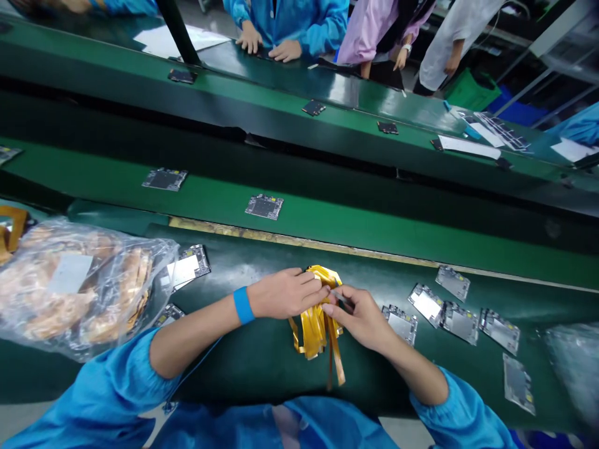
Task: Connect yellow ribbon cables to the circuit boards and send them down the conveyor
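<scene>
A bundle of shiny yellow-orange flex cables (pixel 314 333) lies on the green table in front of me, a few loose strips hanging toward me. My left hand (pixel 285 293), with a blue band at its wrist, is closed over the top of the bundle. From the right, my right hand (pixel 362 315) meets it, thumb and fingers pinched at the upper right of the cables. Something small and greyish shows between those fingers; I cannot make out what it is. Just right of this hand lies a circuit board (pixel 401 324), partly covered by it.
Several circuit boards (pixel 460 322) lie to the right, near a clear plastic bag (pixel 573 362). At left, a clear bag of flex cables (pixel 84 287) sits against more boards (pixel 189 268). Beyond the table edge, a green conveyor belt (pixel 327 224) carries boards (pixel 264 206). Co-workers (pixel 290 28) stand across.
</scene>
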Available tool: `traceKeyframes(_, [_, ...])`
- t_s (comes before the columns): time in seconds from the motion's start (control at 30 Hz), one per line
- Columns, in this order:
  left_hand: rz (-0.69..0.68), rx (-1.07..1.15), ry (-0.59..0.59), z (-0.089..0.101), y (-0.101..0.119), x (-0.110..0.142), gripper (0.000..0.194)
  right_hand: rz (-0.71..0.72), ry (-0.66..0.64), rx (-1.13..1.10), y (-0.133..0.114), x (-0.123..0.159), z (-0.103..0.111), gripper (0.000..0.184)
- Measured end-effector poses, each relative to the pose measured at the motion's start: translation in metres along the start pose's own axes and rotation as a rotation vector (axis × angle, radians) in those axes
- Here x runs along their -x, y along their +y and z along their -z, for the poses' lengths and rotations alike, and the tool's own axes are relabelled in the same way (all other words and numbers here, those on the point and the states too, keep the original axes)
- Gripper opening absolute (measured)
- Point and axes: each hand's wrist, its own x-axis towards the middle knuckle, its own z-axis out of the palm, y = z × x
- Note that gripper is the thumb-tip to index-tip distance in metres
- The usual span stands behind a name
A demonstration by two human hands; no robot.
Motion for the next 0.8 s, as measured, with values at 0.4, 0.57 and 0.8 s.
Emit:
traceKeyframes(0.4, [0.56,0.197,-0.064,0.021,-0.07,0.042,0.049,0.018,0.046,0.366,0.033,-0.003,-0.003,0.031])
traceKeyframes(0.57, [0.698,0.134,-0.178,0.021,-0.105,0.036,0.047,0.04,0.046,0.345,0.03,0.003,0.007,0.03])
traceKeyframes(0.8, [0.685,-0.035,-0.453,0.022,-0.146,0.015,0.074,0.021,-0.052,0.133,0.025,0.003,0.026,0.037])
